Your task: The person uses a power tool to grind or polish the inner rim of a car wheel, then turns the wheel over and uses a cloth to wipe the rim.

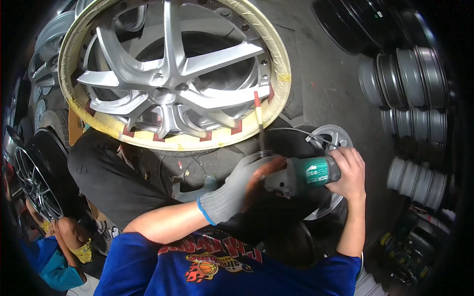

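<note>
Between my hands is a green and black angle grinder (pixel 315 171). My left hand (pixel 242 180), in a grey glove with a blue cuff and an orange-brown coated part, is closed around its head end. My bare right hand (pixel 349 172) grips the rear end, where a cable runs off. A thin rod with a cream and red tapered tip (pixel 257 114) points away from my left hand. Its red end overlaps a spoke of the silver alloy wheel (pixel 173 74); I cannot tell whether it touches. Cream masking (pixel 282 59) wraps the wheel's rim, with dark red patches along the near side.
Stacked wheel rims (pixel 410 79) stand along the right. Another silver wheel (pixel 335 134) lies under my right arm. Several wheels and a black multi-spoke wheel (pixel 37 172) crowd the left. Another person (pixel 61 251) in blue sits at the lower left. A dark, cluttered box (pixel 407 251) is at the lower right.
</note>
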`<state>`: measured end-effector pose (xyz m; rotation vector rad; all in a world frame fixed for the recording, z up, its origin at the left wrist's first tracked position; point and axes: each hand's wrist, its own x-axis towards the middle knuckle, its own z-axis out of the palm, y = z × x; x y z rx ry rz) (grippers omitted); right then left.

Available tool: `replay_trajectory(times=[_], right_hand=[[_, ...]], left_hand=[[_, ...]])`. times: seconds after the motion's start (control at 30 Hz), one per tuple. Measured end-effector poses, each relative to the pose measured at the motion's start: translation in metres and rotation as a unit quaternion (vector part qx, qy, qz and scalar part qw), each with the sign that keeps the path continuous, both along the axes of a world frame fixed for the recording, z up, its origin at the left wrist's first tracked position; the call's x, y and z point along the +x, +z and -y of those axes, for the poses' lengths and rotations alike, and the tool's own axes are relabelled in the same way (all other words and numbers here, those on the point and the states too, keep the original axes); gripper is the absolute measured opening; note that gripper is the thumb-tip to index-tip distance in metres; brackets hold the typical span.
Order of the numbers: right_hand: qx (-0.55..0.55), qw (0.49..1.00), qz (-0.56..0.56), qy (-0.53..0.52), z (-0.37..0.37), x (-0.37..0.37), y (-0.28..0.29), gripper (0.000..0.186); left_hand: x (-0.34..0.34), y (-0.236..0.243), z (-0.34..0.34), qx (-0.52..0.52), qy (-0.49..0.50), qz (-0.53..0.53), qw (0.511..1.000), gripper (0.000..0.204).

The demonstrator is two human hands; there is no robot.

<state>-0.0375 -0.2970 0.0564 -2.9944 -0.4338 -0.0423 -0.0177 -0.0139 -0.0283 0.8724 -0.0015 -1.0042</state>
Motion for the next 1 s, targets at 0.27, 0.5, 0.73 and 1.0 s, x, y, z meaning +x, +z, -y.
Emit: replay_trajectory(times=[0.27, 0.5, 0.73, 1.0], right_hand=[[0.007, 1.0, 0.002, 0.01, -0.002, 0.002, 0.002, 0.06], [-0.003, 1.0, 0.001, -0.011, 0.007, -0.003, 0.006, 0.059], [-0.002, 0.999, -0.03, 0.014, -0.014, 0.004, 0.007, 0.059], [-0.004, 1.0, 0.001, -0.002, -0.006, 0.003, 0.008, 0.06]], left_hand=[[0.001, 0.0, -0.004, 0.053, 0.037, 0.246, 0.967, 0.042], [0.015, 0.026, 0.013, -0.004, 0.01, -0.131, 0.991, 0.038], [-0.019, -0.023, -0.012, 0.049, 0.051, 0.147, 0.987, 0.04], [0.01, -0.004, -0.002, 0.084, 0.006, 0.305, 0.949, 0.035]])
